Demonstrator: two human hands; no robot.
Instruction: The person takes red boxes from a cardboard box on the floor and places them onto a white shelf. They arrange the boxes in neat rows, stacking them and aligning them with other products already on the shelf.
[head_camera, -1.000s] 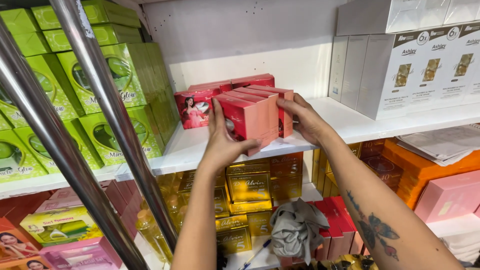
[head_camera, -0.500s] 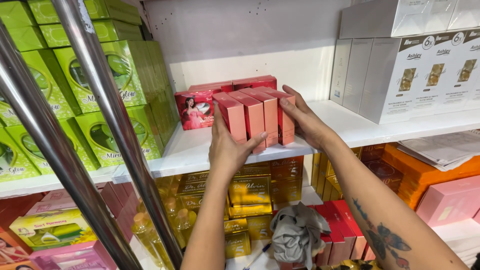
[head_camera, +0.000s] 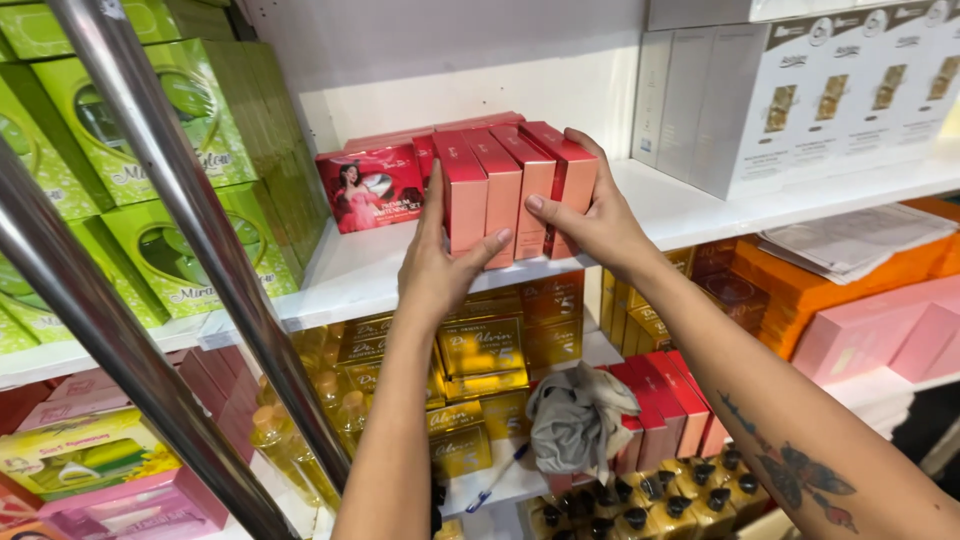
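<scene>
Both hands, left hand (head_camera: 437, 272) and right hand (head_camera: 590, 222), clamped around four upright pink boxes (head_camera: 510, 185) on white shelf (head_camera: 350, 280); boxes standing near the front edge, not yet released.

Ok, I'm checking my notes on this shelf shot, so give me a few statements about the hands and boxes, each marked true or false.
1. Both hands grip a row of pink boxes. True.
2. The left hand is on the green boxes. False: it presses the left end of the pink row.
3. The right hand holds the row's right end. True.
4. A grey cloth lies on the top shelf. False: it is on a lower shelf.
</scene>
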